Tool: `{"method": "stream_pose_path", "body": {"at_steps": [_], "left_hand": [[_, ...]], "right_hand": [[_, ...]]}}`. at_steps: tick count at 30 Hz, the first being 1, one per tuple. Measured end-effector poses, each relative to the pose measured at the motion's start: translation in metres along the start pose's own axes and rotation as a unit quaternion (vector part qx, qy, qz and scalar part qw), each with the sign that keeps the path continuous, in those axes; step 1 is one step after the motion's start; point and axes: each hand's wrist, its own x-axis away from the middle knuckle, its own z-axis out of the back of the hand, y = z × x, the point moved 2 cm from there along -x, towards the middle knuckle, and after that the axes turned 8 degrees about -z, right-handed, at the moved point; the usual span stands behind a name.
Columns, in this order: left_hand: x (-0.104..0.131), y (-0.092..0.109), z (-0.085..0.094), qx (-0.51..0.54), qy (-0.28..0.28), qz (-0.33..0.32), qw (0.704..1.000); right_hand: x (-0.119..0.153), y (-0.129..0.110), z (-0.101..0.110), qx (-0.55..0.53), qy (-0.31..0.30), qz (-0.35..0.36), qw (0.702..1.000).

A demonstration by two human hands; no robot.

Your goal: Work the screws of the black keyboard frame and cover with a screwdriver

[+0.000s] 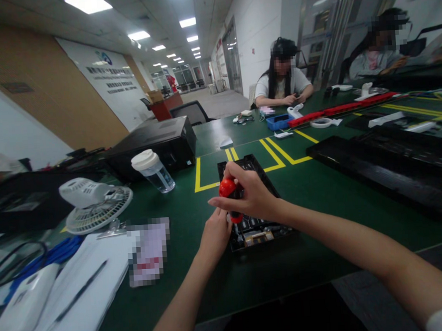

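Observation:
My right hand (pixel 254 191) is closed around the red and black handle of a screwdriver (pixel 228 187), held upright with its shaft pointing down. Below it lies an open black case (pixel 270 177) with electronic parts inside. A board with a brass-coloured part (pixel 258 238) sits at the case's near end, close to the screwdriver's shaft. At the left edge of the case is my left hand (pixel 215 230), its fingers bent against that side, just under the screwdriver handle. The fingertips of my left hand and the screwdriver's tip are partly hidden.
On the green table (pixel 185 257) to the left are a lidded cup (pixel 156 172), a white fan (pixel 96 203), a clipboard with papers (pixel 96 273) and a pen (pixel 82 291). Black panels (pixel 375 176) lie to the right. Across the table sits a person (pixel 283 77), with another further right.

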Motion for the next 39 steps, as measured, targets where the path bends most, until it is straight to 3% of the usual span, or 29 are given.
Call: {"method": "stream_pose_path", "body": {"at_steps": [12, 39], "left_hand": [[0.0, 0.0, -0.001, -0.005, -0.022, 0.008, 1.0], [-0.001, -0.001, -0.001, 0.03, -0.011, -0.014, 0.999]], "right_hand": [[0.005, -0.003, -0.004, 0.047, 0.049, 0.012, 0.998], [0.011, -0.013, -0.009, 0.11, 0.127, -0.043, 0.985]]}}
